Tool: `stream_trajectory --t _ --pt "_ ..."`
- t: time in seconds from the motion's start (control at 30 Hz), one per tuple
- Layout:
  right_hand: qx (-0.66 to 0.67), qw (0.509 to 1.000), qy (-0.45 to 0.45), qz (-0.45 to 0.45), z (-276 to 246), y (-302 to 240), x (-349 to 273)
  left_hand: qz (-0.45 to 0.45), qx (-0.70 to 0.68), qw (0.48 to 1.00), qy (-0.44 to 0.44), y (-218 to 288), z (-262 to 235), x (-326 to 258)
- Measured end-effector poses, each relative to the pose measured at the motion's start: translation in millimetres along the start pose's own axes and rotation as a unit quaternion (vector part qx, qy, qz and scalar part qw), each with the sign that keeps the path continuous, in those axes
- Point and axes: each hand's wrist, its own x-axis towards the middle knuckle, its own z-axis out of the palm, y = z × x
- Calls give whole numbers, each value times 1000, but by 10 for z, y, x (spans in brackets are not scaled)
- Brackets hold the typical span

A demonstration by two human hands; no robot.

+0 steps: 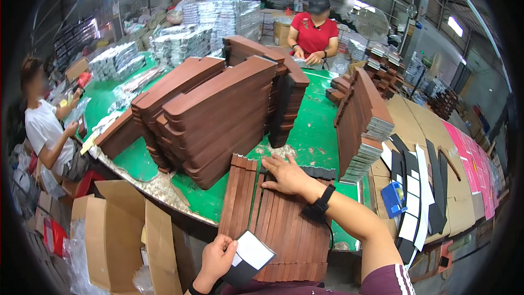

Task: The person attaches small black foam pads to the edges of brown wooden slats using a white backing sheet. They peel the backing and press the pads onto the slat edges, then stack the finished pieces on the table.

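Note:
Close in front of me lies a row of narrow reddish-brown wood-look strips, packed side by side with a thin gap toward the left. On their far end my right hand rests with its fingers spread, a black band round the wrist. My left hand is closed in a pinch on the left edge of a small black sheet with a white patch. The sheet is tilted over the near left part of the strips. Just beyond stand large stacked brown boards with rounded corners.
Another board stack stands at right on the green table. Farther right, cardboard bears black and white strips and a blue tape dispenser. An open carton sits lower left. Two people work across the table and at left.

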Motion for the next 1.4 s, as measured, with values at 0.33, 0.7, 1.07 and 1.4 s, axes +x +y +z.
stream_trajectory --t 0.33,0.7,1.07,1.4 --pt "76 993 93 22 115 -55 220 -25 -156 987 -8 -137 -133 23" --pt "133 953 191 -196 -724 -662 -118 -45 -282 954 96 216 -613 -16" --pt "114 904 215 -351 -453 -1928 -568 -46 -302 952 35 384 -604 7" --pt "173 906 143 -359 -279 -1852 -559 -94 -328 939 -35 419 -655 -210"
